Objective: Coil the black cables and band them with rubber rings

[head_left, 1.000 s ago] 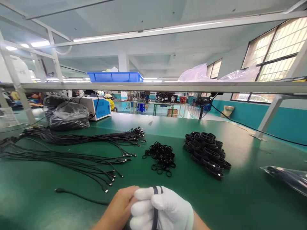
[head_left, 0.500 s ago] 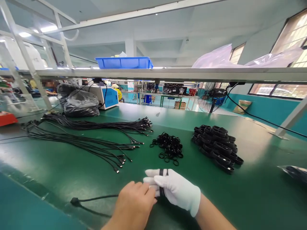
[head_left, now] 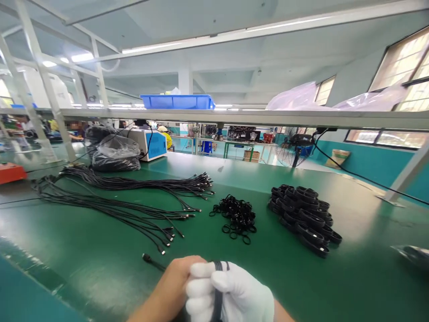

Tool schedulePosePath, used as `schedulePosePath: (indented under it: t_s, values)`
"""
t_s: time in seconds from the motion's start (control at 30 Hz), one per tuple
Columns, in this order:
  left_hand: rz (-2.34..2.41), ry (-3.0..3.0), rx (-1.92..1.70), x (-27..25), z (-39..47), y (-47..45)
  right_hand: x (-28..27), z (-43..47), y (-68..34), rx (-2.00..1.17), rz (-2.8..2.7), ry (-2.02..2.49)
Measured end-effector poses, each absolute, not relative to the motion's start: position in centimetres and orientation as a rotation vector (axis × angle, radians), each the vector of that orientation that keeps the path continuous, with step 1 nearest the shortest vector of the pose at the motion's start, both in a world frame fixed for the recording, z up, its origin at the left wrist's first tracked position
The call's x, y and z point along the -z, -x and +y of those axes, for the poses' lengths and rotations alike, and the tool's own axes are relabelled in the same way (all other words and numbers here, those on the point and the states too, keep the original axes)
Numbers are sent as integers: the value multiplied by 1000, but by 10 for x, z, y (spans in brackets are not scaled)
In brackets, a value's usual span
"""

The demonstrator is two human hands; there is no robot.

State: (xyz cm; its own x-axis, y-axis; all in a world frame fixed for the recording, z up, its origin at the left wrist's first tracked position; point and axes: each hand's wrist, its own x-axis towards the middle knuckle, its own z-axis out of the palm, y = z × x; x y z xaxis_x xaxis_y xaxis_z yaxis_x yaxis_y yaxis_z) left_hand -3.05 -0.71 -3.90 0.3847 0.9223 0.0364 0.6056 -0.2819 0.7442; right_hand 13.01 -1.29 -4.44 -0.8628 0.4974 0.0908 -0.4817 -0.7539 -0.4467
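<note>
My right hand (head_left: 231,290) wears a white glove, its fingers curled and the thumb pressed over them. Several turns of a black cable (head_left: 218,302) wrap around its fingers. My bare left hand (head_left: 177,284) is closed against the gloved fingertips, its own fingertips hidden behind the glove. From behind the left hand the cable's end, with a dark connector (head_left: 146,257), sticks out to the left over the table. Ahead of the hands lies a pile of small black rings (head_left: 237,213). To the right of that stands a stack of coiled black cables (head_left: 303,214).
Long straight black cables (head_left: 110,203) with metal plugs lie on the green table (head_left: 110,273) at left. Behind them are a bagged black bundle (head_left: 115,152) and a blue-and-white machine (head_left: 156,145). Overhead, a shelf (head_left: 241,117) carries a blue tray (head_left: 177,102).
More cable is wound around my gloved fingers, which have curled in. The cable's loose part has shortened from a long loop to a short end. Both hands sit lower as the view has tilted up.
</note>
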Motion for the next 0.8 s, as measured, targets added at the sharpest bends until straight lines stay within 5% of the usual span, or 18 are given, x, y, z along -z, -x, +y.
schedulePosePath:
  t_s: [0.27,0.4,0.57,0.8]
  values:
    - [1883,-2411,-100,49,-37,15,44,3,-140,-2014,-537,415]
    - [1825,-2709,-186,56,-46,-1,49,4,-142,-1933,-606,647]
    - [1376,-3139,-458,38,-34,9,47,-3,-136,-2042,-779,695]
    - [1046,-2940,-209,-18,-2,36,53,-18,-129,-2450,-883,471]
